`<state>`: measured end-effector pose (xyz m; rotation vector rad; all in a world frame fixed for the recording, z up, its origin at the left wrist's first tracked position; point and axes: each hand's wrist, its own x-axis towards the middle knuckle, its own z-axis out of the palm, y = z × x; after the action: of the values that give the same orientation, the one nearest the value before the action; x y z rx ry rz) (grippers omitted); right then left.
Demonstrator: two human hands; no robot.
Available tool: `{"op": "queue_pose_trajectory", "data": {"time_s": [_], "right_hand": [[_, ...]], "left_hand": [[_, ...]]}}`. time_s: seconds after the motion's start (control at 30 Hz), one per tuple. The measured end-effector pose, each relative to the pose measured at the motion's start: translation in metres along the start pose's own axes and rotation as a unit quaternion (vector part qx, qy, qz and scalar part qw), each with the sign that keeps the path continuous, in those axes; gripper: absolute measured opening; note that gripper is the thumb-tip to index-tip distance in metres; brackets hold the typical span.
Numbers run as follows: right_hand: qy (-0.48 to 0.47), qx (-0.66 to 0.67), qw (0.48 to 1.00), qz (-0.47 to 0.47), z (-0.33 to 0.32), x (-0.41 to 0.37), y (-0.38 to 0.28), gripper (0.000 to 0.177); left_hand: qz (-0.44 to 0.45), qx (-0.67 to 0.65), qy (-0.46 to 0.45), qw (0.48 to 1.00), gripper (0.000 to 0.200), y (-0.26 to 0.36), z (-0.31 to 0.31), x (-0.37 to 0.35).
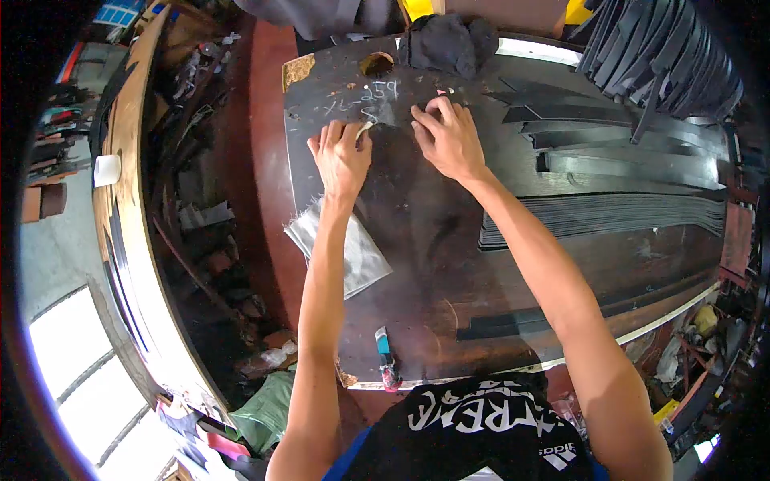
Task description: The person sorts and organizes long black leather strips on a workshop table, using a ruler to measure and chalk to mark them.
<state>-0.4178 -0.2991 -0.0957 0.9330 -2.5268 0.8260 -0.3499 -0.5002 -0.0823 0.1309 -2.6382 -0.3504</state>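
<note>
My left hand (pixel 343 156) is closed in a pinch on a small pale piece (pixel 364 128), over the dark tabletop (pixel 425 232) beside white chalk writing (pixel 373 92). To its right, my right hand (pixel 449 138) hovers at or just above the surface, thumb and fingers apart, nothing visible between them. Below my left hand, a folded whitish cloth (pixel 357 255) lies partly under the forearm. A cutter with a teal and red handle (pixel 385 353) rests near the table's front edge.
Dark strips lie stacked at right (pixel 601 216), with loose strips (pixel 626 152) behind them and a hanging bundle (pixel 658 64) at the upper right. Long strips (pixel 513 322) lie nearer the front. A black cloth (pixel 449 44) sits at the back edge beside a hole (pixel 375 62).
</note>
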Motion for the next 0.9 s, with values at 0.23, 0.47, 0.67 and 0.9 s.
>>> {"op": "queue_pose_trajectory", "data": {"time_s": [0.23, 0.47, 0.67, 0.9], "right_hand": [[-0.002, -0.003, 1.0, -0.001, 0.001, 0.0, 0.0, 0.025], [-0.002, 0.003, 1.0, 0.005, 0.0, -0.001, -0.001, 0.024], [-0.005, -0.007, 1.0, 0.013, -0.002, 0.001, -0.002, 0.024], [0.014, 0.006, 1.0, 0.008, 0.001, 0.0, 0.0, 0.023]], "left_hand": [[0.008, 0.005, 0.011, 1.0, 0.013, -0.001, 0.012, 0.026], [-0.015, -0.01, 0.024, 1.0, 0.015, 0.002, 0.002, 0.016], [0.014, -0.002, 0.016, 1.0, 0.016, 0.011, 0.014, 0.022], [0.028, 0.006, 0.019, 0.999, 0.017, 0.012, 0.016, 0.024]]}}
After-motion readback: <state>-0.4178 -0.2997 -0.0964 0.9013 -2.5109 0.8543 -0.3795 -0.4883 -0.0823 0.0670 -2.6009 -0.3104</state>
